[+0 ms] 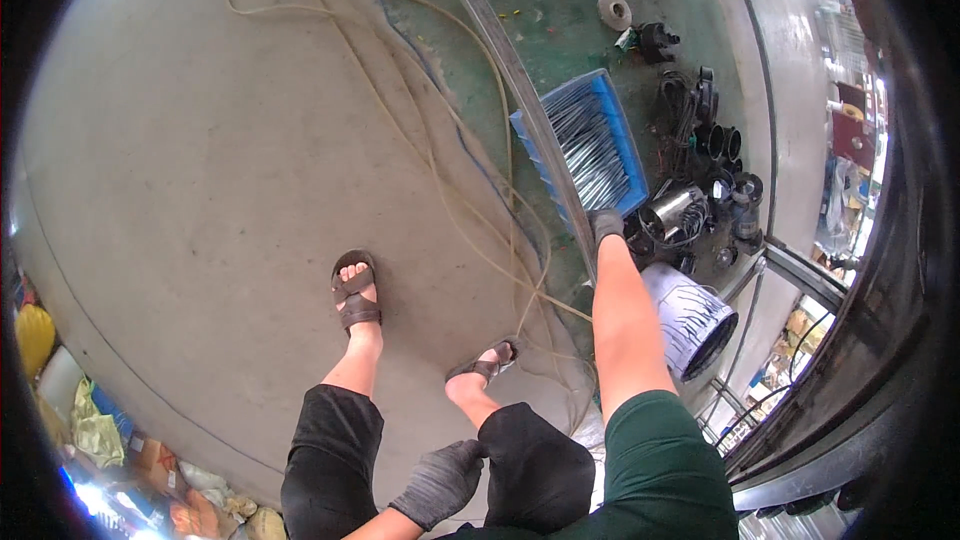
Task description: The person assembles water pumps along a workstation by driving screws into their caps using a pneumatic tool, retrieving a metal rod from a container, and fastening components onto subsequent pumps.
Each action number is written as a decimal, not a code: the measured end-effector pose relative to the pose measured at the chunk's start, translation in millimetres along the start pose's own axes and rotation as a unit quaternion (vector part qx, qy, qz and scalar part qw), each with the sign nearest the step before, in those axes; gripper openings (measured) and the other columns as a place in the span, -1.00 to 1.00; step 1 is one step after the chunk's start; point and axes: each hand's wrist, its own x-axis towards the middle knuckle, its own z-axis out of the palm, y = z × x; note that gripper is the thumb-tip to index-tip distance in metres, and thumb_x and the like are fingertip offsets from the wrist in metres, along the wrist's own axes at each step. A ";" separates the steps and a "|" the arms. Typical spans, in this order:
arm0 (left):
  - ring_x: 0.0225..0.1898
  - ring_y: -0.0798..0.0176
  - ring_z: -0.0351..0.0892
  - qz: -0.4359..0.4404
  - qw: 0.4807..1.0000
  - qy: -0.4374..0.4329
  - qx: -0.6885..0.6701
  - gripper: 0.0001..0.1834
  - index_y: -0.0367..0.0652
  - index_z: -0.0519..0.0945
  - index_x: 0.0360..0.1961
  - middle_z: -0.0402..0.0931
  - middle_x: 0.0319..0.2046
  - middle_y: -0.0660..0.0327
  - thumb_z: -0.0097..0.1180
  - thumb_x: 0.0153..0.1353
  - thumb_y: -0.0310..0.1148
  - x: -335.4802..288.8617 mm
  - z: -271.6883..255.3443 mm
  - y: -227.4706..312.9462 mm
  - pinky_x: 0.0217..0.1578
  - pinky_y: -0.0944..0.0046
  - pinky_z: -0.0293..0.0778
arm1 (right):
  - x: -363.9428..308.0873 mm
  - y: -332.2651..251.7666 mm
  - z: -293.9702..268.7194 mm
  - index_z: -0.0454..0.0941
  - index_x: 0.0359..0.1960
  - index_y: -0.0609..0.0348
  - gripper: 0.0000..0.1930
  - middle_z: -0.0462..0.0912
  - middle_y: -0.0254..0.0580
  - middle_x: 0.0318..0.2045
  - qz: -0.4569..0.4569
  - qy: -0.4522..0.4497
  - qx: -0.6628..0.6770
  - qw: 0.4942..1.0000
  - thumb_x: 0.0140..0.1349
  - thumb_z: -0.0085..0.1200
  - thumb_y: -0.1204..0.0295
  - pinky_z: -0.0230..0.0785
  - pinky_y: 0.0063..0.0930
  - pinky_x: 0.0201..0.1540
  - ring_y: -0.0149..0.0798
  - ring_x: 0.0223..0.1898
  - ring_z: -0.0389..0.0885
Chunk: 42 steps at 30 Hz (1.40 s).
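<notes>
Head view, looking down: hands well apart, both in dark grey knit gloves. Right hand [606, 223], at the end of an outstretched arm, is at the long metal bar [525, 90] and the near end of a blue tray [627, 135]; fingers mostly hidden, so cannot tell whether it is clamped on the bar, on the tray, or merely resting. Left hand [440, 485] is low, curled against the black trousers [538, 470] near the right knee; cannot tell if it pinches the cloth. Step in hand, by my reading: a one-armed reach to bar and tray. The next move seems to call for a sure grip on whichever is wanted, with the left hand free to help steady. Tray lies right of centre, partly behind the bar: moulded plastic, raised walls, packed with slim, shiny metal rods [592, 150], roughly parallel. Bar straight, narrow, dull grey, slanting across the green-painted floor [560, 0]. Beside the tray, a bright metal cylinder [672, 210] and looped black cords [675, 105]; nearer, a white bucket [690, 315] tipped over, streaked dark. Pale flexible hoses [408, 90] trail in loose curves over smooth, matte grey-brown floor [220, 160].
</notes>
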 end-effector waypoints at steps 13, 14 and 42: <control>-0.13 -0.16 0.66 0.038 0.999 0.017 0.019 -0.79 -0.07 0.64 -0.06 0.67 -0.20 -0.01 0.10 0.31 -0.37 -7.8 -2.1 -4.5 -0.12 -0.03 0.57 | 9.3 8.4 -40.0 0.73 -0.11 0.22 -0.52 0.68 0.22 0.02 0.144 0.065 0.223 0.962 0.01 0.33 0.11 0.51 -0.10 0.09 0.17 0.11 0.64; -0.13 -0.15 0.66 0.027 0.999 0.015 0.023 -0.79 -0.07 0.64 -0.06 0.67 -0.20 -0.01 0.10 0.31 -0.36 -9.6 -4.8 -3.4 -0.12 -0.03 0.57 | 7.6 -4.6 -42.4 0.73 -0.11 0.22 -0.52 0.68 0.22 0.02 0.137 0.060 0.227 0.962 0.01 0.33 0.11 0.51 -0.10 0.09 0.17 0.11 0.64; -0.14 -0.30 0.64 0.059 0.997 -0.026 0.040 -0.77 -0.11 0.60 -0.09 0.66 -0.26 -0.13 -0.02 0.35 -0.31 21.4 53.9 -14.7 -0.14 -0.18 0.53 | -96.9 54.2 -89.4 0.59 -0.14 0.44 -0.63 0.68 0.07 -0.21 0.102 0.463 0.403 0.783 0.46 -0.09 0.28 0.41 -0.16 0.05 0.01 -0.16 0.60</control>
